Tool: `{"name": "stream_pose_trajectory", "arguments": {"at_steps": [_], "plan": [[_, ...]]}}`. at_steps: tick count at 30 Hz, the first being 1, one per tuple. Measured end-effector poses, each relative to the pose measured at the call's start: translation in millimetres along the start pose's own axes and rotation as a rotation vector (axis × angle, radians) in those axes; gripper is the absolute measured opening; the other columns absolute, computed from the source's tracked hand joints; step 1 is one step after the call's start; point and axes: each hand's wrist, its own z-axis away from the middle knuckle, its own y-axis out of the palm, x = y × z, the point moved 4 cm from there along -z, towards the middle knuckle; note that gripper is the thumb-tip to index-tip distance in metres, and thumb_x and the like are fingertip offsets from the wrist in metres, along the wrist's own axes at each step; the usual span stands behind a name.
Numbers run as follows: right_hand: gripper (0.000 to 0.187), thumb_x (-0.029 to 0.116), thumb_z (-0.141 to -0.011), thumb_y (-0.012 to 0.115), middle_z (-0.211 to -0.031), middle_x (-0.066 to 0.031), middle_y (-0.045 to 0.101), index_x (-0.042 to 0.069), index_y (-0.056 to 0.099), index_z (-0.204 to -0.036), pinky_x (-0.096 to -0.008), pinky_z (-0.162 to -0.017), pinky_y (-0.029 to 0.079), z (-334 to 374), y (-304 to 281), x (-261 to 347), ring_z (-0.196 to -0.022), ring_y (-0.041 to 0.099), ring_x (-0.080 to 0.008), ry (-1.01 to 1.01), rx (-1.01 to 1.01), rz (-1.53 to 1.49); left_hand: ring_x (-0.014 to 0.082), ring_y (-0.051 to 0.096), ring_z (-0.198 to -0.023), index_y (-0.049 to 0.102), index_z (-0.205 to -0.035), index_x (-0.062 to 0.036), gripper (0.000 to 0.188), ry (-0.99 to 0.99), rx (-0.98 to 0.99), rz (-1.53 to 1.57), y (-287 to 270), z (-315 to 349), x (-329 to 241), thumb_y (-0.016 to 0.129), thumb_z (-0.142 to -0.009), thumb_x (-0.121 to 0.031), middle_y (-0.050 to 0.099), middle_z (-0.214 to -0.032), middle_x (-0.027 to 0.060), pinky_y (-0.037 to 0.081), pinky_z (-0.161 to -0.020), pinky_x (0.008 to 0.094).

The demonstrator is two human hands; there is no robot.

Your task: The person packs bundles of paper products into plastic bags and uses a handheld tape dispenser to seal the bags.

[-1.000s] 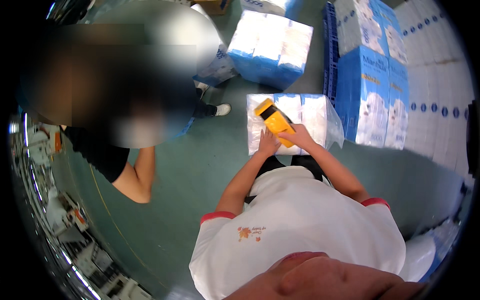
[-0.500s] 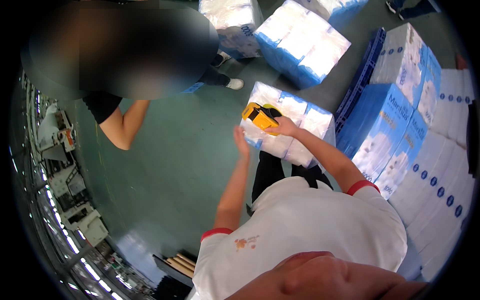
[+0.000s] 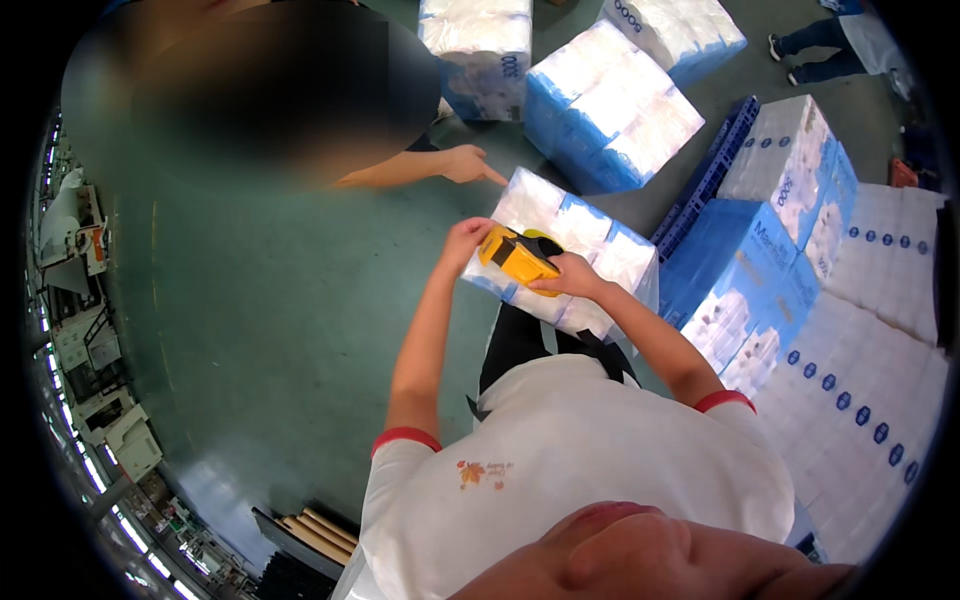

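Observation:
A yellow-and-black tape dispenser (image 3: 520, 258) is in my right hand (image 3: 574, 276), whose fingers wrap round its near right end. It is over a plastic-wrapped pack of white rolls (image 3: 577, 222) in front of my legs. My left hand (image 3: 466, 243) has its fingers bent together at the dispenser's far left end, above the pack's left edge. What those fingers pinch is too small to make out. A co-worker's hand (image 3: 466, 164) reaches in from the left, one finger pointing at the pack's far corner.
More wrapped packs (image 3: 612, 105) stand on the green floor (image 3: 270, 330) beyond. To my right rise stacked blue-and-white packs (image 3: 735, 285) beside a blue plastic pallet (image 3: 708, 175) on edge. Machines (image 3: 90, 335) line the far left. Another person's legs (image 3: 815, 50) show at top right.
My left hand has gone from open beside the pack to bent fingers at the dispenser's end. The co-worker's arm has stretched out toward the pack. The view has shifted slightly.

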Motion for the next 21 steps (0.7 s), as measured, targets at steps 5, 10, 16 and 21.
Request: {"name": "stream_pose_trajectory", "arguments": {"at_steps": [5, 10, 16, 21], "plan": [[0.060, 0.057, -0.068, 0.066, -0.073, -0.0155, 0.063, 0.001, 0.065, -0.086, -0.0332, -0.066, 0.046, -3.3, -0.3, 25.7, -0.069, 0.062, -0.0258, 0.147, 0.016, -0.156, 0.0084, 0.058, -0.074, 0.062, -0.096, 0.0003, 0.018, -0.293, 0.200, 0.369, -24.8, -22.8, 31.7, 0.057, -0.087, -0.014, 0.064, -0.086, 0.0034, 0.047, -0.069, 0.0205], [0.066, 0.063, -0.067, 0.062, -0.075, -0.0152, 0.064, 0.000, 0.067, -0.084, -0.0323, -0.067, 0.046, -16.8, -3.6, 37.2, -0.070, 0.062, -0.0252, 0.272, 0.042, -0.121, 0.0099, 0.060, -0.071, 0.063, -0.096, 0.0019, 0.018, -0.260, 0.209, 0.100, -36.8, -40.0, 41.7, 0.061, -0.083, -0.011, 0.065, -0.086, 0.0059, 0.049, -0.064, 0.0213], [0.077, 0.070, -0.064, 0.058, -0.078, -0.0159, 0.064, -0.004, 0.067, -0.084, -0.0320, -0.069, 0.046, -27.5, -42.8, 22.8, -0.074, 0.062, -0.0245, 0.446, 0.026, -0.111, 0.0106, 0.060, -0.062, 0.064, -0.092, 0.0021, 0.016, -0.104, -0.066, 0.098, -77.2, -113.0, 40.6, 0.064, -0.078, -0.006, 0.065, -0.077, 0.0071, 0.049, -0.055, 0.0224], [0.080, 0.071, -0.063, 0.058, -0.085, -0.0168, 0.065, -0.005, 0.067, -0.087, -0.0320, -0.074, 0.044, 8.5, -64.1, -21.6, -0.078, 0.062, -0.0228, 0.532, 0.050, -0.192, 0.0093, 0.059, -0.058, 0.066, -0.082, 0.0001, 0.008, -0.025, -0.198, -0.073, -79.6, -175.1, 91.0, 0.065, -0.077, -0.006, 0.065, -0.074, 0.0070, 0.047, -0.051, 0.0233]]}}
